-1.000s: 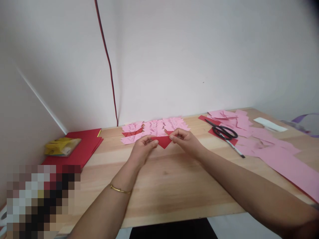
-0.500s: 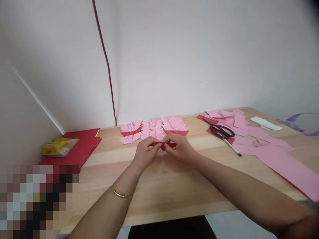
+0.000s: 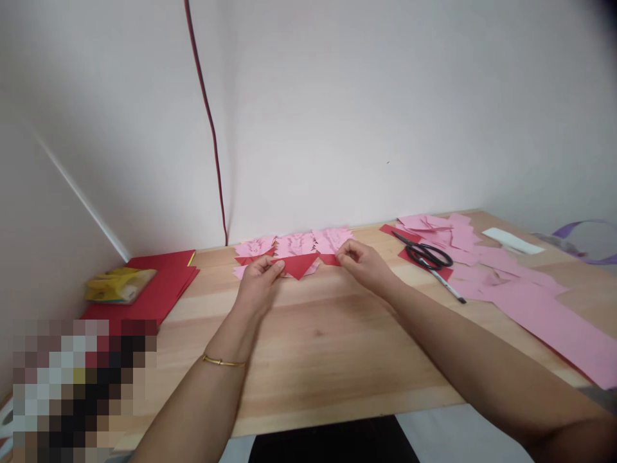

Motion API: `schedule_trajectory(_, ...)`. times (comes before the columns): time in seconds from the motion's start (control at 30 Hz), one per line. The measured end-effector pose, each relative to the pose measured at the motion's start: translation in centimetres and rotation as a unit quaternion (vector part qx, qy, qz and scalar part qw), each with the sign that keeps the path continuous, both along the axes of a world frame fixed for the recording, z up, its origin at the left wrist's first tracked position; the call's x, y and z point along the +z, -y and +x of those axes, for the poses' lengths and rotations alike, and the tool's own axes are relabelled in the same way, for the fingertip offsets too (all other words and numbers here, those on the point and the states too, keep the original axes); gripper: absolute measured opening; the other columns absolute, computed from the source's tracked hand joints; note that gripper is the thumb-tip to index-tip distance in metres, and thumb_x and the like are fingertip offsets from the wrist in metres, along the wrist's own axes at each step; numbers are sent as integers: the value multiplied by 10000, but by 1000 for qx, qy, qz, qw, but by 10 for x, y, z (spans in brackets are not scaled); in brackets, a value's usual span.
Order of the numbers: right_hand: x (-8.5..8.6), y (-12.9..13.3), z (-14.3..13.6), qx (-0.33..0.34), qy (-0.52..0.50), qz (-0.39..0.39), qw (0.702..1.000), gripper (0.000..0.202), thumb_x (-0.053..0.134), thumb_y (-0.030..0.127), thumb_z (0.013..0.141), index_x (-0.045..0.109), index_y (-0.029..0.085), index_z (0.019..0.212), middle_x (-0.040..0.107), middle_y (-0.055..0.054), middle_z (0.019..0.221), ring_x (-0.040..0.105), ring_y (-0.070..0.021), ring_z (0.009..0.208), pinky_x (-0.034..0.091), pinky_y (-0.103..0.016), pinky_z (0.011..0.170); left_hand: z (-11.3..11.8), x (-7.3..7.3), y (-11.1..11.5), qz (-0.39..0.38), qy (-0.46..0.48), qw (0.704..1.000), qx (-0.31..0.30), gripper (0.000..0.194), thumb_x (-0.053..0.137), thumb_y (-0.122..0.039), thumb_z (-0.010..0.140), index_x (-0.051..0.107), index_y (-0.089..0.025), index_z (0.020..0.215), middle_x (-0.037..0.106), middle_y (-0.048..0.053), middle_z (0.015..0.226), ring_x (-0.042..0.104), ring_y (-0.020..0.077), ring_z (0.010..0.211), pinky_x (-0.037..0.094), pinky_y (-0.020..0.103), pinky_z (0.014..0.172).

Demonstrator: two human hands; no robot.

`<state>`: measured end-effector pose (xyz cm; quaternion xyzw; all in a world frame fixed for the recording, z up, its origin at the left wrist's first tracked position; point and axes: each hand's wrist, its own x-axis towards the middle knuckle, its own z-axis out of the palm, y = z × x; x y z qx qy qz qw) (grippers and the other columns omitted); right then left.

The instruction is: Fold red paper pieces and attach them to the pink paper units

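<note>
The red triangle point(image 3: 297, 266) is smooth, matt paper; the pink pieces point(image 3: 295, 244) behind it are paper too, their faces crinkled and rough. The bench point(image 3: 284, 379) is pale, grained wood, smooth with a soft sheen. The bangle point(image 3: 223, 362) looks like polished, gold-toned metal, the packet point(image 3: 118, 287) like glossy plastic, partly clear. The wall point(image 3: 347, 116) is matt and smooth.

Held paper point(image 3: 297, 265): solid red. Cut pieces point(image 3: 295, 244) behind it: pale pink, with red among them. Large sheet point(image 3: 554, 321), right: same pink, red along its lower edge. Scissors point(image 3: 412, 245): black. Pen point(image 3: 449, 287): white, dark-ended. Counter point(image 3: 337, 373): light tan wood, browner grain (bands run roughly crosswise). Bracelet point(image 3: 224, 363): gold. Stacked sheets point(image 3: 176, 283), left: deep red. Packet point(image 3: 113, 286): largely yellow.
</note>
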<state>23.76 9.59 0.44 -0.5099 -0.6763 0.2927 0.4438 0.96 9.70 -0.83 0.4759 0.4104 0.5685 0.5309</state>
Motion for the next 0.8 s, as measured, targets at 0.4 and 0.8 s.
schedule_trajectory(0.4, -15, 18, -32, 122, -173, -128, 969, 276, 652, 419, 716, 578, 167, 800, 573, 9, 665, 525, -115, 607, 404, -265, 594, 30, -3, 18, -39, 42, 995, -84, 216, 734, -275, 653, 629, -155, 799, 622, 5, 698, 556, 102, 636, 442, 260, 680)
schedule_trajectory(0.8, -9, 4, -8, 13, -194, -42, 980, 259, 589, 427, 757, 532, 182, 693, 517, 23, 629, 475, -108, 625, 390, -256, 640, 17, -11, 12, -10, -149, 988, -51, 226, 698, -352, 686, 628, -139, 711, 621, 20, 662, 521, 111, 593, 389, 238, 597)
